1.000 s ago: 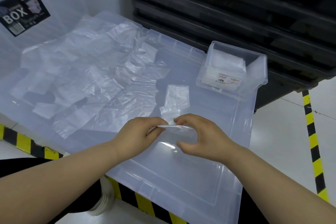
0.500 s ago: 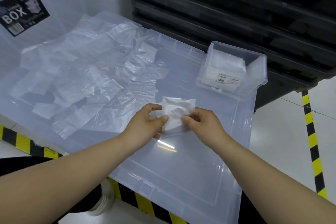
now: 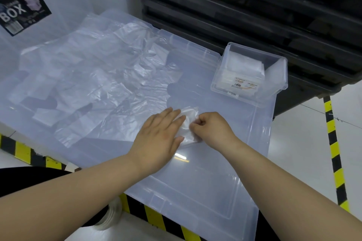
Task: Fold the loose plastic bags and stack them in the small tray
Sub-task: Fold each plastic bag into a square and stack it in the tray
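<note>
Here the left hand presses flat on the folded bag; right hand pinches its right edge

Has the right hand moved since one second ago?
Yes. The right hand moved forward, nearer the small tray, which stayed put.

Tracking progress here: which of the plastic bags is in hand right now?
The small crumpled bag beside the loose pile: left hand presses it, right hand pinches its edge. The rest lie untouched.
</note>
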`<action>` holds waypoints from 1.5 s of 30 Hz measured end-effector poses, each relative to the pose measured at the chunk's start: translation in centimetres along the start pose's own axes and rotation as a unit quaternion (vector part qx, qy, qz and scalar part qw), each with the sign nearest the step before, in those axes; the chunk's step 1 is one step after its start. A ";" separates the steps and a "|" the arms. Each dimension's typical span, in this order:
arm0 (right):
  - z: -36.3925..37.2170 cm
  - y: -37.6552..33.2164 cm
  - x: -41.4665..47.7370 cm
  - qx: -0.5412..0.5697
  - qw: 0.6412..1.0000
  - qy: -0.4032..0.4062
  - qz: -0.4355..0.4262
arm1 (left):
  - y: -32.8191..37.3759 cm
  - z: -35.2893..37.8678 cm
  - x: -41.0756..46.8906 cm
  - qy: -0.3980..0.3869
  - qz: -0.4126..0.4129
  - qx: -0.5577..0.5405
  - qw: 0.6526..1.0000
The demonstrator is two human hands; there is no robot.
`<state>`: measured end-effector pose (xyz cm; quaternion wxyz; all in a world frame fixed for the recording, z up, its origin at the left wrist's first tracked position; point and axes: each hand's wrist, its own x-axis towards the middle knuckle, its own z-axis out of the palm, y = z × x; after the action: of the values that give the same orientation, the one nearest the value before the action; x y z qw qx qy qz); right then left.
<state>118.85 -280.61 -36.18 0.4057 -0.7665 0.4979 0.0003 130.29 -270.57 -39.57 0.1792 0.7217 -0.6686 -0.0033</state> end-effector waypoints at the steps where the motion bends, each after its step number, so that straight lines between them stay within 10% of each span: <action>1: 0.0 0.0 0.0 -0.006 1.000 -0.001 -0.002 | 0.0 0.3 0.0 -0.034 0.011 0.020 0.999; 9: 0.2 0.3 -0.1 -0.082 0.992 0.095 -0.023 | 0.6 -0.2 0.9 -0.220 -0.047 0.053 0.973; 12: 1.1 0.8 0.0 -0.222 0.928 0.245 -0.170 | 0.5 0.1 0.8 -0.216 -0.036 0.064 0.974; 19: 1.9 1.7 0.7 -0.318 0.932 0.006 -0.174 | 0.6 0.0 0.9 -0.242 -0.050 0.062 0.967; 32: -0.2 1.5 0.1 -0.229 0.966 0.099 -0.064 | -0.4 -1.5 4.6 -0.125 -0.181 -0.115 0.969; 45: -0.4 1.3 -0.3 -0.178 0.980 0.071 -0.057 | -0.3 -2.4 7.2 -0.286 -0.210 -0.036 0.934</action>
<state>117.57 -280.87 -36.63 0.2254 -0.8517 0.4730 0.0117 131.97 -276.93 -35.73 0.0013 0.8072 -0.5242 -0.2714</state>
